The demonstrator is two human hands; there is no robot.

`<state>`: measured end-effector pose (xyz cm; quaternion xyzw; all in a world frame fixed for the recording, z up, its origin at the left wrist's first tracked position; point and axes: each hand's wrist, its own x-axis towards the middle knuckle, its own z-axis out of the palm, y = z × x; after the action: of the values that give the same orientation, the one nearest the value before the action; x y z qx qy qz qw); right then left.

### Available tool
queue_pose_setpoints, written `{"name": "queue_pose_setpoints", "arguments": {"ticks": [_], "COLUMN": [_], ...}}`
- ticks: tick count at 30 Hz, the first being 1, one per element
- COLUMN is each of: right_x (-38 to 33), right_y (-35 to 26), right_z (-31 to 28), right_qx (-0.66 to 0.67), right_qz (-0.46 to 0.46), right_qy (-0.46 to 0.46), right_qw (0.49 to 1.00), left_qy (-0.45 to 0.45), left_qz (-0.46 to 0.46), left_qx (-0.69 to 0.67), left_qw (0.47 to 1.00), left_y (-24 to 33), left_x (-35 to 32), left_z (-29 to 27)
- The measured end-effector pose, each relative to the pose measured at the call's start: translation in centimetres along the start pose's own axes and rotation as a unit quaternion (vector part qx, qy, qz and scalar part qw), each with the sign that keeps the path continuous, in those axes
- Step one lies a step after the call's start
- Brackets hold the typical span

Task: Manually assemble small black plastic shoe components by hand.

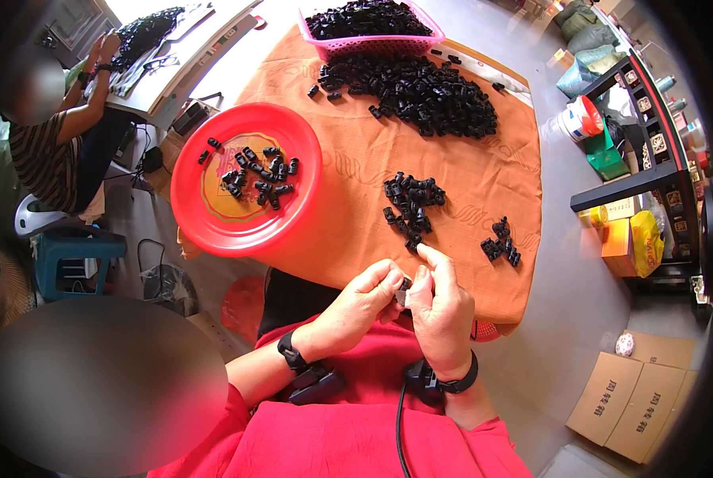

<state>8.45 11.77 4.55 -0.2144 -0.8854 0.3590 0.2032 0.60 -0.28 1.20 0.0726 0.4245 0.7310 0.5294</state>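
My left hand (364, 299) and my right hand (445, 315) meet just off the near edge of the table, fingertips pinched together. Between them sits a small black plastic part (405, 284), mostly covered by the fingers; a pale grey bit shows beside it. Just beyond my right fingertips lies a small cluster of black parts (414, 201). A few more black parts (500, 244) form a little group to the right. On the left, a red round tray (300, 215) holds several scattered black parts (265, 171).
An orange cloth (348, 171) covers the table. At its far side are a big heap of black parts (428, 95) and a pink basket (432, 32) full of them. Another person (61, 151) works at a white table at far left. Cardboard boxes (631, 390) lie on the floor at right.
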Motion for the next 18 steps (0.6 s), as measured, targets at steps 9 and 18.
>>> {"name": "queue_pose_setpoints", "arguments": {"ticks": [9, 18], "right_x": [-0.24, 0.01], "right_y": [0.03, -0.02], "right_z": [0.00, 0.03], "right_qx": [0.009, -0.018], "right_qz": [0.015, -0.006], "right_qy": [-0.002, 0.009], "right_qw": [1.000, 1.000], "left_qy": [0.003, 0.018], "left_qz": [0.014, 0.029], "left_qx": [-0.023, 0.028], "left_qw": [1.000, 0.999], "left_y": [-0.27, -0.11], "left_x": [-0.19, 0.07], "left_z": [0.23, 0.38]}}
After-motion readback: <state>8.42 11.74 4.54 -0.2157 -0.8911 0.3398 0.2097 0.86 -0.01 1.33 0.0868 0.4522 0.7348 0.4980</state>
